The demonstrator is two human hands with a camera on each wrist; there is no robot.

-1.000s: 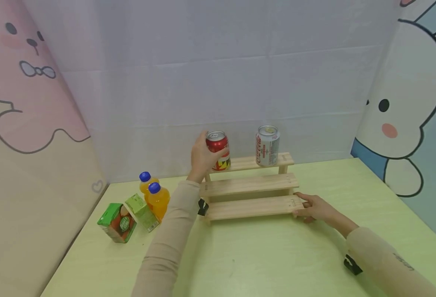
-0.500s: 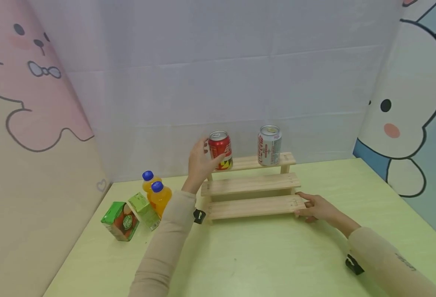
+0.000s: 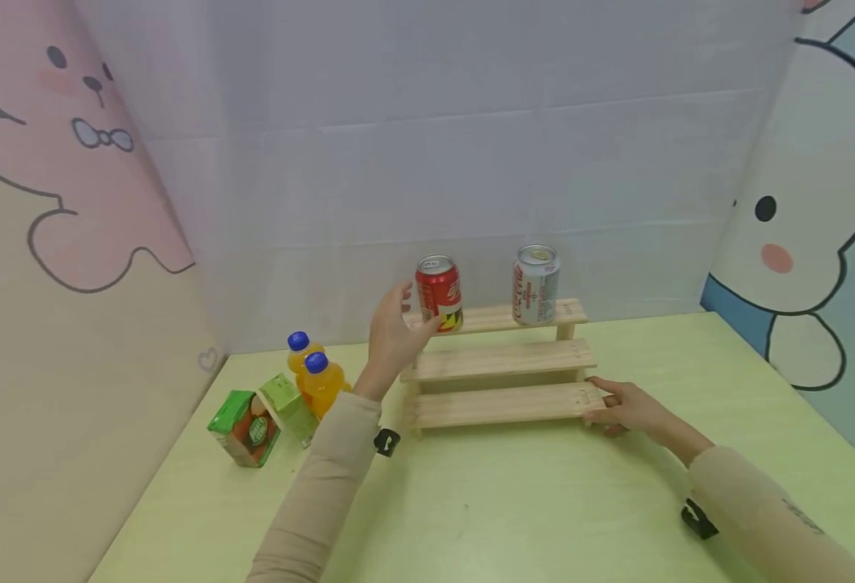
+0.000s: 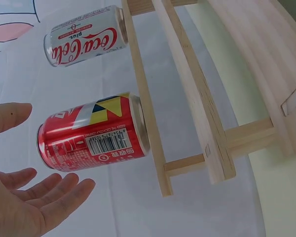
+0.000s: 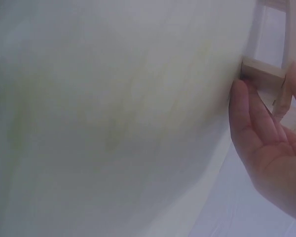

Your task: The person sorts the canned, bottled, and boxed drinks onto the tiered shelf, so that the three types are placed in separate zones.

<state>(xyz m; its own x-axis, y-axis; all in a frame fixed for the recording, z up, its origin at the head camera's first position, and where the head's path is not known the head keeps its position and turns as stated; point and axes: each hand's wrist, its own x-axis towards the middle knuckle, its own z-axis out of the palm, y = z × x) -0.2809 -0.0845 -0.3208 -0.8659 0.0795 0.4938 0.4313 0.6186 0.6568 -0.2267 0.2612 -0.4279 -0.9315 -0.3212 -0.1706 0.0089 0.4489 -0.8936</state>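
Left fingers (image 4: 69, 197) now clear of red can (image 4: 92, 132)

Lt grn table (image 3: 515, 502), wht sheet backdrop (image 3: 427, 178), 2 cartoon-print side walls (image 3: 107, 202)

Silver can (image 4: 86, 37) reads "Coca-Cola plus"; red can (image 4: 91, 133) bears barcode.

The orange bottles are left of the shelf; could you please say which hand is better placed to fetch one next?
Left, probably: the left hand is open, apart from the red can, and nearer the bottles, while the right hand grips the shelf at its right end.
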